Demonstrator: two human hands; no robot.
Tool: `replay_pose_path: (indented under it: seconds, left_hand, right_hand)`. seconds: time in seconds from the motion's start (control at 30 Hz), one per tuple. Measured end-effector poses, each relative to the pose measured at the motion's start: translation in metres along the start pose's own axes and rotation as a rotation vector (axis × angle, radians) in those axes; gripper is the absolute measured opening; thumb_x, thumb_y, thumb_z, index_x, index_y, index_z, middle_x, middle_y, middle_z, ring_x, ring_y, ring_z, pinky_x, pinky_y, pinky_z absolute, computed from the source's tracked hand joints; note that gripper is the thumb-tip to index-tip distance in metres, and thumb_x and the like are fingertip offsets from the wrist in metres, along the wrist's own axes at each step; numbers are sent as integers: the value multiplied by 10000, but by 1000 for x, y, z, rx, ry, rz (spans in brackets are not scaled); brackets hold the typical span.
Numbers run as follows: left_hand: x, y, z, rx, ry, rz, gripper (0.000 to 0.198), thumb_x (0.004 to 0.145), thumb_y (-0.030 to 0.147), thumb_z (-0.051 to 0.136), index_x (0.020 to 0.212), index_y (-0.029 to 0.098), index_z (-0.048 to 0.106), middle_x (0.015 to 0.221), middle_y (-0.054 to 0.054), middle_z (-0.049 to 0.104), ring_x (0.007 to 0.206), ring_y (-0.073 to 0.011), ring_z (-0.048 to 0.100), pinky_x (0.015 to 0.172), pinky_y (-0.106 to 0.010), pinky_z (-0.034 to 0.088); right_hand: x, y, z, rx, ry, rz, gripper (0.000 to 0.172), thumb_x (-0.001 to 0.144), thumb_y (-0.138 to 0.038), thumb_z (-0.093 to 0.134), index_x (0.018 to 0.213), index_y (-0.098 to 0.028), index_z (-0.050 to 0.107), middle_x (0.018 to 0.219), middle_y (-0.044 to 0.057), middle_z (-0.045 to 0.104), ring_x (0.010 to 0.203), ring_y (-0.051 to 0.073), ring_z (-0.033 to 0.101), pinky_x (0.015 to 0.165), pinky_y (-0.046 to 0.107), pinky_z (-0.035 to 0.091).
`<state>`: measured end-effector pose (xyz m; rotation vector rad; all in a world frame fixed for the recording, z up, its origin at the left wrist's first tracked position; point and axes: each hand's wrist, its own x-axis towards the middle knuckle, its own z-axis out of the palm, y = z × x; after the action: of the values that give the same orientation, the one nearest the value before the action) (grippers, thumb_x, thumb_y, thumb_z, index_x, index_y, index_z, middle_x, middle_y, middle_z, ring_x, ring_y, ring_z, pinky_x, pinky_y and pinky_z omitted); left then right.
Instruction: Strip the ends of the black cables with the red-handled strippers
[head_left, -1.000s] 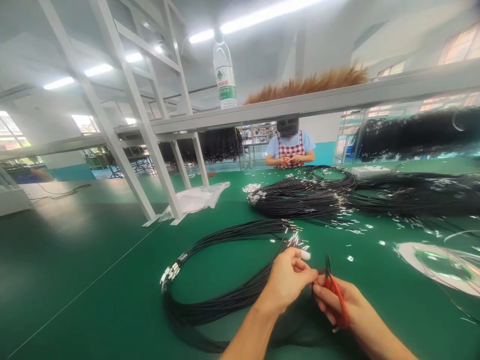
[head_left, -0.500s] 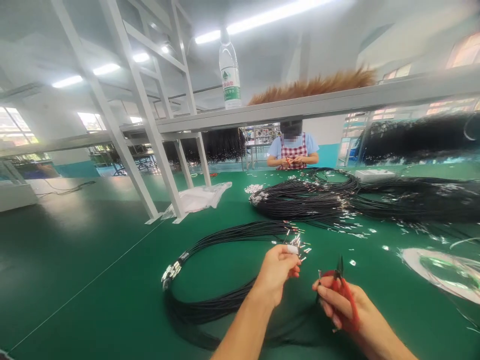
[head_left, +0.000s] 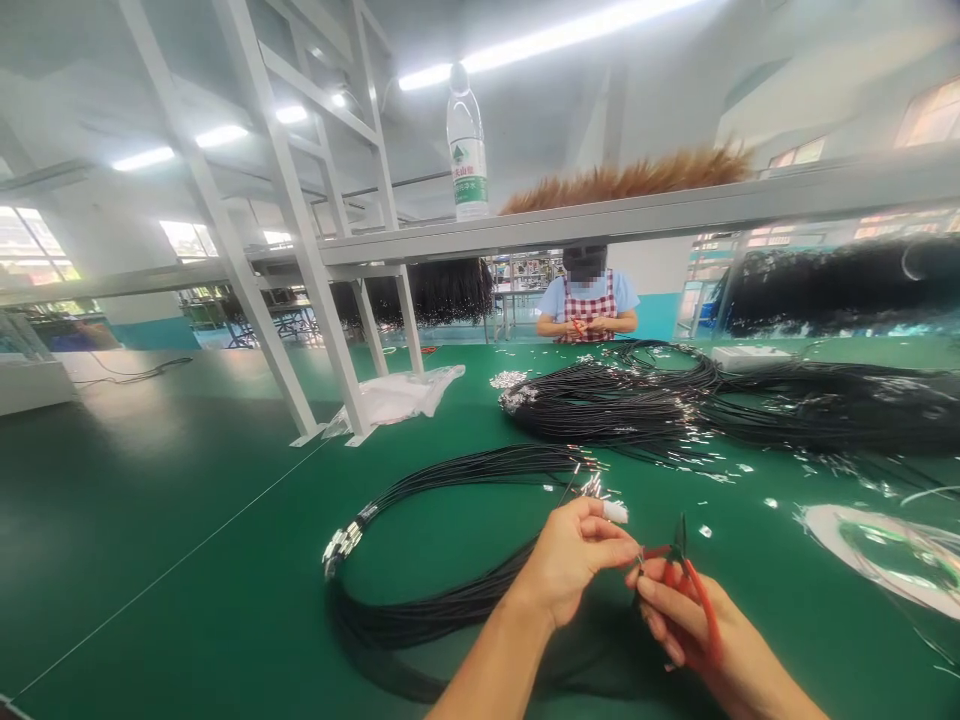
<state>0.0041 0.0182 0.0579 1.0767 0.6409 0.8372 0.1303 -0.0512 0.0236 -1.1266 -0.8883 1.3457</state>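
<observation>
My left hand (head_left: 576,556) is closed in a pinch on the end of a thin black cord, a white finger cot on one fingertip. My right hand (head_left: 686,625) grips red-handled pliers (head_left: 690,585), their tip right against the left fingertips. Both hands hover over a looped bundle of black cords (head_left: 442,540) with metal end caps (head_left: 341,545) lying on the green table (head_left: 187,560).
A bigger heap of black cords (head_left: 675,400) with scattered metal bits lies beyond. A clear plastic bag (head_left: 885,540) sits at right, a white bag (head_left: 397,395) by the white rack legs (head_left: 330,330). A water bottle (head_left: 467,150) stands on the shelf. Another person (head_left: 589,300) works across the table.
My left hand reached out to the cord ends half a second ago, then drew back to meet the pliers in my right hand.
</observation>
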Motion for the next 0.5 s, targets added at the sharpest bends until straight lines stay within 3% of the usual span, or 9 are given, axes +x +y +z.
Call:
replay_pose_path:
  seconds: [0.23,0.4,0.5]
  left_hand:
    - [1,-2,3,132,99,21,257,582,78,636,822,133,561,627,36,566,524,-93,534,579,-251,412]
    - [4,-11,6,231,178,-6,250,620,9,515,839,129,532,637,42,522,510,-69,495,505,-210,365]
    - [6,-22,7,217,237,-62,263,637,-10,478,856,136,501,631,49,495,495,-68,495,494,-205,380]
  right_hand:
    - [6,5,-2,-40,14,-6,444,644,-586,733,699,-173,579,468,-52,513,361,60,356,396,205,266]
    - [15,16,-8,-260,8,-27,561,624,-724,644,684,-174,552,464,-41,525,324,64,374,369,206,266]
    - [20,17,-21,-460,23,-109,584,690,-771,508,631,-190,529,466,-26,519,353,98,406,386,230,275]
